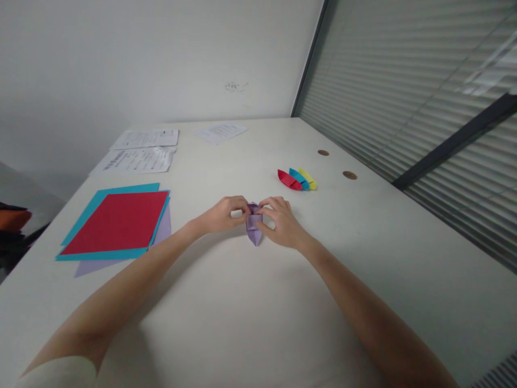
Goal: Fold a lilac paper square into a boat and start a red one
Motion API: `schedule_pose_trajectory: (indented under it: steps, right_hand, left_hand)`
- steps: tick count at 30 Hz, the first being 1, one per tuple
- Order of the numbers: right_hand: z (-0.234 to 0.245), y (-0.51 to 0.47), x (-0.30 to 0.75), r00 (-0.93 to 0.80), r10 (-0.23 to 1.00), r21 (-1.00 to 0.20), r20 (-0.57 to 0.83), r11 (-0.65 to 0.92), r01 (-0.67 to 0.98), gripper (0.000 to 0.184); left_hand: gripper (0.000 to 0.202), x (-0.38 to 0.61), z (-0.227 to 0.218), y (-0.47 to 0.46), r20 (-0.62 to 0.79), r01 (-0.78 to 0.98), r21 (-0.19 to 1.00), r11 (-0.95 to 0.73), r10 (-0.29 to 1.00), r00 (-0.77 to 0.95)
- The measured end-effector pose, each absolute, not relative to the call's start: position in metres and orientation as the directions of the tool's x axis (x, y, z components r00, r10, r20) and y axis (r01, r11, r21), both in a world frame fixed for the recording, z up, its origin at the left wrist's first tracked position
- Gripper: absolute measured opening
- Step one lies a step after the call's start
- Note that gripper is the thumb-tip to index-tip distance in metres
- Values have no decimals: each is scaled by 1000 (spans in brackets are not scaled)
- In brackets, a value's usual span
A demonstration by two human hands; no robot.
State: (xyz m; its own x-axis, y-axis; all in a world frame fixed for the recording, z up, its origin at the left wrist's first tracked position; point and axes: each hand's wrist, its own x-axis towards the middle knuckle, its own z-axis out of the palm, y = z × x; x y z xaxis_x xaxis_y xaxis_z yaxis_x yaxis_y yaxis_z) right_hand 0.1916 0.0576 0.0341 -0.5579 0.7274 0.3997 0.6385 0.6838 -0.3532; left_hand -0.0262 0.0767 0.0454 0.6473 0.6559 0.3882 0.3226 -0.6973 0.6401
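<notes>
A small folded piece of lilac paper [254,229] lies on the white table [258,312] at the centre of the head view. My left hand [224,214] pinches its upper left edge with curled fingers. My right hand [281,221] pinches the upper right edge, thumb and fingers pressed on the paper. The paper's pointed lower tip sticks out below both hands. Three folded paper boats, red [288,180], blue [299,178] and yellow [309,178], lie side by side behind my right hand.
A stack of flat sheets, red [117,222] on teal on lilac, lies to the left. Printed white pages [139,153] rest at the far left corner, another [221,131] near the wall. Two round cable holes [349,175] sit by the blinds on the right.
</notes>
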Motion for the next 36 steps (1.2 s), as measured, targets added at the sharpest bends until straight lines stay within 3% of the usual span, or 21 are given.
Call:
schedule_pose_trajectory:
  steps: [10, 18, 23, 26, 31, 36]
  right_hand:
    - [37, 57, 192, -546, 742, -390, 389, 669, 632, 24]
    - [29, 64, 194, -479, 782, -553, 397, 621, 555, 34]
    - [23, 62, 191, -494, 812, -469, 310, 582, 664, 48]
    - [17, 60, 186, -448, 845, -428, 293, 535, 729, 41]
    - [9, 60, 181, -443, 850, -426, 285, 526, 736, 32]
    - [4, 62, 181, -395, 884, -518, 249, 466, 717, 33]
  left_hand:
    - [14, -28, 44, 75, 334, 456, 522, -721, 664, 669]
    - [43, -21, 33, 71, 315, 596, 416, -687, 724, 614]
    - [35, -15, 24, 70, 327, 632, 458, -625, 780, 534]
    - [35, -12, 21, 68, 323, 638, 461, -617, 786, 527]
    - [32, -7, 18, 65, 310, 704, 346, -620, 784, 538]
    - [35, -5, 16, 63, 283, 750, 293, -593, 803, 525]
